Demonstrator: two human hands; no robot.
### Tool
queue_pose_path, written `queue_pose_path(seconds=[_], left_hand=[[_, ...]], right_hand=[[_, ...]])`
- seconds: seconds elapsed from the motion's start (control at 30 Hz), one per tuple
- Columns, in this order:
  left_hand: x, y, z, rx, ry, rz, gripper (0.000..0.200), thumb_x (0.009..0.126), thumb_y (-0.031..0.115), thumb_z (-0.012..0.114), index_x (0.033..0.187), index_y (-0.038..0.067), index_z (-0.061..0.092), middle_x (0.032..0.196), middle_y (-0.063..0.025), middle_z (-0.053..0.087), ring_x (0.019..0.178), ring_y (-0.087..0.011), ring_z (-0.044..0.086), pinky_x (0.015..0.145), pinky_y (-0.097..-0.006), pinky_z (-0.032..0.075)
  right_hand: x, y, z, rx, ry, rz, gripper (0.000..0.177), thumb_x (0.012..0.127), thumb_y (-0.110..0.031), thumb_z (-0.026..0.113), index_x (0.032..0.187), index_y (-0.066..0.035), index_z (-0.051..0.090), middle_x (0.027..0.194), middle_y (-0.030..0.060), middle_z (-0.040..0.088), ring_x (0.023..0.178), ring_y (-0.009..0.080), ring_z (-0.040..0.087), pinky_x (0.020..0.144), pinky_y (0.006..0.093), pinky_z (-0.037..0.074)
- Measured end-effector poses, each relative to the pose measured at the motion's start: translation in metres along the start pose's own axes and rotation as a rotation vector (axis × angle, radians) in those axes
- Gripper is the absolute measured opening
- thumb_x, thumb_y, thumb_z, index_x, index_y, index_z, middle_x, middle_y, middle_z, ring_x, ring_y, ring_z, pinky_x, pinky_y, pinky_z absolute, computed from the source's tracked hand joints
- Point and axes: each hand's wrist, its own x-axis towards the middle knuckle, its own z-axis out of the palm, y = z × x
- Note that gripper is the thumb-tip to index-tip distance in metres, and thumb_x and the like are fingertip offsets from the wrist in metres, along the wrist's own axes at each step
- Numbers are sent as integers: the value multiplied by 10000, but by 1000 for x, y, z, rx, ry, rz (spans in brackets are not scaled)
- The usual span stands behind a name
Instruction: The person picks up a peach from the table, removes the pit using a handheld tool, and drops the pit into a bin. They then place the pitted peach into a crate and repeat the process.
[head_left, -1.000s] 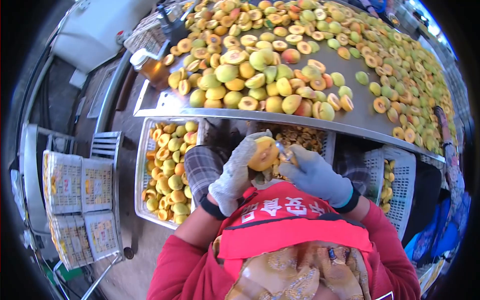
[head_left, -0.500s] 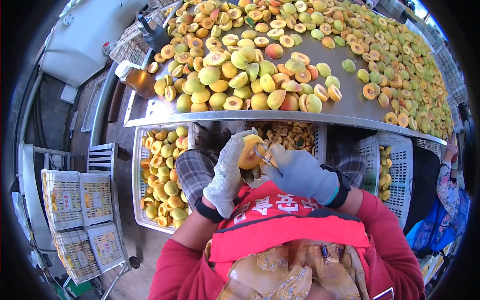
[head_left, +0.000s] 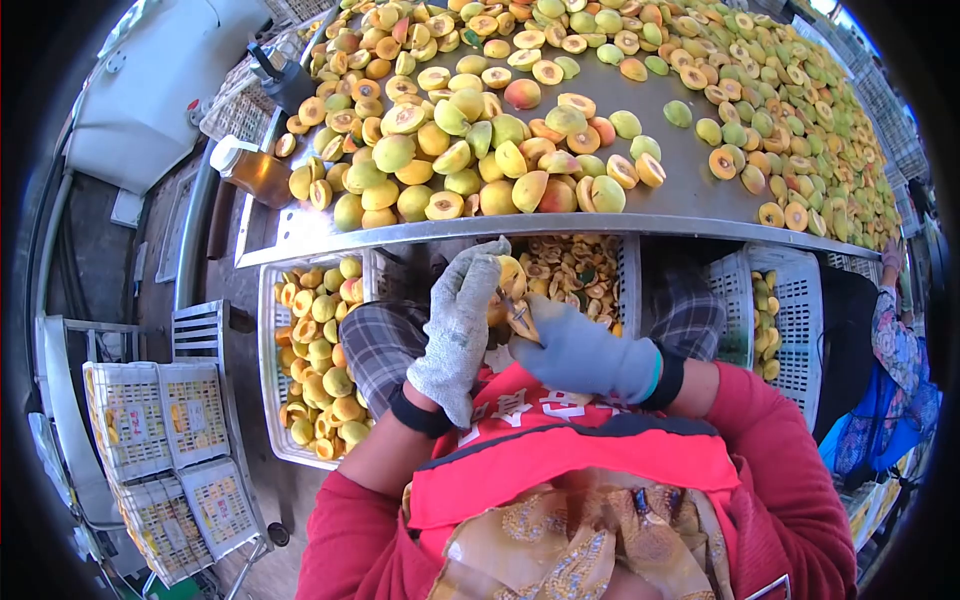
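My left hand (head_left: 455,320), in a pale knitted glove, grips a yellow peach half (head_left: 512,275) above my lap. My right hand (head_left: 590,350), in a grey-blue coated glove, is closed around a pitting tool with a metal loop and a tan handle (head_left: 522,322). The tool's metal end meets the fruit; the left fingers partly hide the contact. Just beyond my hands, under the table edge, a crate (head_left: 629,285) holds cut fruit pieces. Left of my knee stands a white crate (head_left: 267,400) filled with peach halves.
A metal table (head_left: 660,218) ahead carries many halved peaches (head_left: 410,150). An amber jar with a white lid (head_left: 255,172) stands at its left corner. White crates (head_left: 797,330) stand at right, near another person's sleeve (head_left: 890,335). Stacked baskets (head_left: 130,420) are at far left.
The peach half has turned in my left hand, and the tool has tilted, its loop now less visible. My right hand has shifted slightly left and down. The whole view has shifted a little.
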Motion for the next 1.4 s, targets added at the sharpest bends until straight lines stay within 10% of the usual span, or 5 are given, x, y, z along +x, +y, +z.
queue_pose_path(seconds=[0.3, 0.5, 1.0, 1.17, 1.4], left_hand=[[7, 23, -1, 138, -143, -150, 309, 909, 285, 529, 1117, 69, 602, 988, -2, 590, 850, -76, 513, 733, -231, 448], [17, 7, -2, 215, -172, -151, 349, 902, 323, 540, 1090, 37, 607, 934, -14, 607, 835, -80, 531, 689, -226, 447], [17, 9, 9, -88, -144, -70, 290, 902, 283, 541, 1047, 40, 605, 907, -16, 602, 740, -76, 533, 657, -221, 454], [21, -20, 7, 80, -119, 241, 312, 910, 285, 532, 1093, 34, 559, 985, -58, 602, 880, -146, 587, 751, -277, 492], [13, 0, -41, -325, 109, -105, 540, 889, 549, 437, 1141, 81, 528, 898, -78, 637, 667, -134, 595, 528, -220, 470]], right_hand=[[-5, -44, -31, 372, -280, 352, 380, 831, -281, 579, 1017, 37, 484, 869, 279, 599, 817, 419, 603, 704, 471, 485], [-6, -11, -8, -394, 3, 27, 264, 794, -156, 543, 977, 21, 477, 684, 225, 579, 613, 380, 597, 581, 423, 502], [-10, -25, -30, 1379, -487, 386, 171, 833, -132, 521, 705, -95, 415, 484, -10, 402, 329, 73, 371, 307, 208, 299], [-13, -13, -24, 1443, -515, 259, 137, 847, -136, 509, 740, -107, 428, 507, -19, 403, 340, 78, 369, 312, 216, 300], [-19, 2, -35, 1541, -325, 236, 105, 857, -176, 509, 837, -87, 457, 514, -18, 395, 351, 84, 362, 323, 224, 308]])
